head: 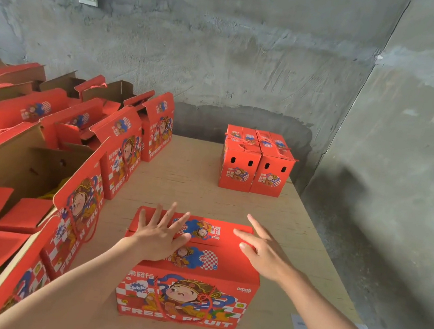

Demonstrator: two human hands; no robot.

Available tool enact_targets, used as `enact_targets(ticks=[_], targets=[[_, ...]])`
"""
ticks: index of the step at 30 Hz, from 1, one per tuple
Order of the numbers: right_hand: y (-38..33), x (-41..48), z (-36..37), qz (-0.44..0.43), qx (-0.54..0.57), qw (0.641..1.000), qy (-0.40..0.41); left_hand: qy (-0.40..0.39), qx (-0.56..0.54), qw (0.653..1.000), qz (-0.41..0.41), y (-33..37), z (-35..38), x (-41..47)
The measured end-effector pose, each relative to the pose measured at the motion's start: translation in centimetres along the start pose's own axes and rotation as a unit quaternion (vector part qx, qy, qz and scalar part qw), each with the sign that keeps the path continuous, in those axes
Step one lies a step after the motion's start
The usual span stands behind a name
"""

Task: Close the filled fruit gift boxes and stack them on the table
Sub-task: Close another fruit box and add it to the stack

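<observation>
Both hands lie flat, fingers spread: left hand [160, 235] presses the lid of the box [190, 269] near the table [194, 183] front; right hand [263, 250] touches its right edge. Uneven pressure could spring the flaps open.

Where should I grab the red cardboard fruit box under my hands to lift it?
Probably by its two short end walls, one hand from each side. The red cardboard fruit box lies broadside, both ends free, and its top is flaps meeting at a centre seam, which lifting could reopen. Left hand and right hand lie open over it.
</observation>
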State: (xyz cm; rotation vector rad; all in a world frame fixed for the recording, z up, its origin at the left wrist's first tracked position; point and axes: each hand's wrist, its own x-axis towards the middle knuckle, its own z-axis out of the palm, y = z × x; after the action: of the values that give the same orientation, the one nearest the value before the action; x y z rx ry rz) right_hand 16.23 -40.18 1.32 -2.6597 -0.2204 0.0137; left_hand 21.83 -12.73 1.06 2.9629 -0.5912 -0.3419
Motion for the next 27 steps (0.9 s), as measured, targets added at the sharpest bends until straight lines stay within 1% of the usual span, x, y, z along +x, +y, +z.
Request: enact_targets(ticks=[1,3,5,7,8,11,13,16,17,18,20,21,22,23,25,26,27], targets=[[-0.5,0.3,0.0,-0.013,-0.031,0.999,-0.009,0.013,-0.003,1.000,0.003,0.1,0.1,-0.3],[-1.4,0.8,0.4,-0.028,-0.042,0.998,-0.032,0.057,-0.012,0.998,-0.003,0.9,0.3,-1.3],[-1.7,1.1,0.6,-0.025,-0.053,0.998,-0.032,0.122,-0.008,0.992,-0.011,2.7,0.7,-2.4],[-1.5,1.1,0.4,-0.010,-0.086,0.996,-0.027,0.160,-0.005,0.987,-0.006,5.1,1.5,-3.8],[-1.5,1.1,0.4,-0.002,-0.097,0.995,-0.022,0.162,-0.009,0.987,-0.010,6.2,2.2,-4.5],[-1.8,0.7,0.6,0.017,-0.117,0.993,-0.001,0.121,-0.001,0.992,-0.036,7.8,3.8,-5.6],[-2.1,0.0,0.8,0.034,-0.138,0.990,0.018,0.125,0.031,0.992,-0.017,7.1,3.8,-5.2],[-2.5,-1.9,0.5,0.069,-0.184,0.980,0.036,0.139,0.041,0.989,0.017,5.2,2.8,-4.3],[-2.7,-2.7,0.4,0.077,-0.197,0.977,0.037,0.141,0.039,0.989,0.005,4.6,2.6,-3.9],[-3.1,-3.4,0.4,0.083,-0.203,0.975,0.035,0.139,0.035,0.989,-0.027,3.8,2.5,-3.5],[-4.3,-4.8,1.0,0.099,-0.202,0.974,0.022,0.121,-0.015,0.983,-0.136,2.9,1.9,-2.8],[-4.9,-5.4,1.5,0.112,-0.199,0.974,0.014,0.112,-0.075,0.973,-0.187,2.9,1.6,-2.6],[-5.8,-5.9,1.9,0.126,-0.192,0.973,0.003,0.115,-0.153,0.956,-0.220,3.2,1.5,-2.5],[-6.5,-6.4,2.3,0.140,-0.183,0.973,-0.007,0.139,-0.244,0.931,-0.234,3.6,1.7,-2.5],[-7.6,-7.2,2.7,0.150,-0.171,0.974,-0.008,0.201,-0.411,0.857,-0.238,4.3,2.6,-2.7],[-7.9,-7.6,2.7,0.139,-0.163,0.977,-0.004,0.214,-0.473,0.821,-0.237,4.4,3.2,-3.1],[-8.1,-8.1,2.7,0.121,-0.142,0.982,0.012,0.220,-0.507,0.797,-0.241,4.3,3.7,-3.6]])
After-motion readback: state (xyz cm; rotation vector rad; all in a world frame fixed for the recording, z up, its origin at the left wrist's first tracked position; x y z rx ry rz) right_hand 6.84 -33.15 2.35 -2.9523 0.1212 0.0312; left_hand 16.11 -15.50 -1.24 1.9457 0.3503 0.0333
